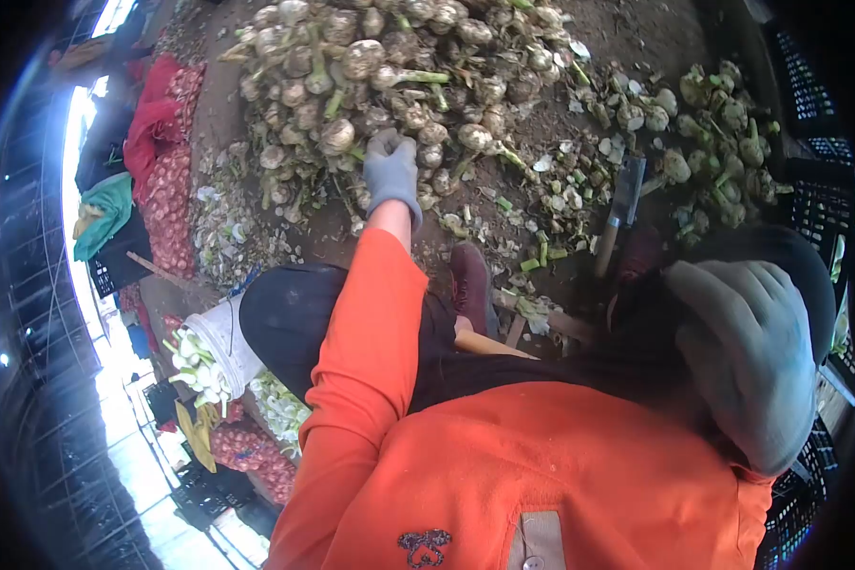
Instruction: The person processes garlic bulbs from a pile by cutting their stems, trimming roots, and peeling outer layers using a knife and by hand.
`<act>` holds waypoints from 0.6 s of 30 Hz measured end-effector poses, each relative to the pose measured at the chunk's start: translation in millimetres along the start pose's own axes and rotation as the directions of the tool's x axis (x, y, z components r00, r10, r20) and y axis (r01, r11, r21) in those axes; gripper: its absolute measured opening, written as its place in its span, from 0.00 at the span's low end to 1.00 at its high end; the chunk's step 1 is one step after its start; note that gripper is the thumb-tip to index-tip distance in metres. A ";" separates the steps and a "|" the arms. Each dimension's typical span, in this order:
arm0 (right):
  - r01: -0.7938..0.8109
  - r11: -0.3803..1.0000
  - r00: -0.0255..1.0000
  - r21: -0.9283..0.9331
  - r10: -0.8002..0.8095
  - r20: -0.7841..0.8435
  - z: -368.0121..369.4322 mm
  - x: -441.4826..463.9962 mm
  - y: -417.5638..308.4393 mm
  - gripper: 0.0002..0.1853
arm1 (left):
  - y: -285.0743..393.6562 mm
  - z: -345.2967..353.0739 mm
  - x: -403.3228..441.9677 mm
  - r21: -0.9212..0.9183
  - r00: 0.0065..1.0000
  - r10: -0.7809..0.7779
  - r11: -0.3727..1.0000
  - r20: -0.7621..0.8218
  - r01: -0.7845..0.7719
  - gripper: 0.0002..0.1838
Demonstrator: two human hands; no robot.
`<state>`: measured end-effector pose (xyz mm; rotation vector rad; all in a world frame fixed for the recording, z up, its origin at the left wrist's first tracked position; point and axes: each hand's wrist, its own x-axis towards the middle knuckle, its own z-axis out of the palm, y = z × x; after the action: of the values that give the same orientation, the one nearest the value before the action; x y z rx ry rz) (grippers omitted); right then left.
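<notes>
My left hand [391, 176], in a grey glove, reaches to the near edge of a heap of garlic bulbs [363, 59] with soil and stalks on them. Its fingers are curled among the bulbs; what lies under the fingertips is hidden. Close to the camera, my right hand [750, 356], also gloved, is over my right knee. Its fingers are loosely bent and somewhat apart, and nothing shows in them, though the palm is hidden. Ahead of that hand is a broad-bladed knife [627, 190] with a wooden handle, out of its touch.
More garlic with stalks [727, 180] lies at the right beside black crates [817, 123]. Cut stalks and skins [565, 204] litter the soil. A white bucket [226, 342] stands by my left knee. Red net sacks [169, 209] of bulbs line the left side.
</notes>
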<state>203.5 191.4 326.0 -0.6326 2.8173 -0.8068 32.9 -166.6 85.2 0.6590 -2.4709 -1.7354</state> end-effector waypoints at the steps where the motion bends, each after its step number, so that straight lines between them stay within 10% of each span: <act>1: 0.017 0.999 1.000 0.032 -0.016 -0.006 -2.7 0.0 4.0 0.24 | -3.6 7.4 4.0 0.093 0.999 -0.003 0.996 -0.040 0.006 0.24; 7: 0.028 0.986 0.999 0.167 -0.024 -0.028 -10.4 -3.3 23.9 0.26 | -9.3 46.4 28.3 0.561 0.965 0.115 0.827 -0.236 0.039 0.39; 15: -0.004 0.978 0.999 0.206 0.014 -0.047 -16.1 -11.5 50.9 0.25 | -5.0 66.1 28.4 0.618 0.950 0.149 0.784 -0.274 0.055 0.36; 18: 0.001 0.973 0.996 0.232 0.019 -0.087 -14.2 -13.0 58.1 0.26 | 10.8 56.5 25.0 0.319 0.952 0.117 0.948 -0.281 -0.023 0.26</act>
<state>191.0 248.3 307.3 -0.5593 2.7397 -1.1681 -9.0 -122.7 69.2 0.7766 -2.5315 -1.1279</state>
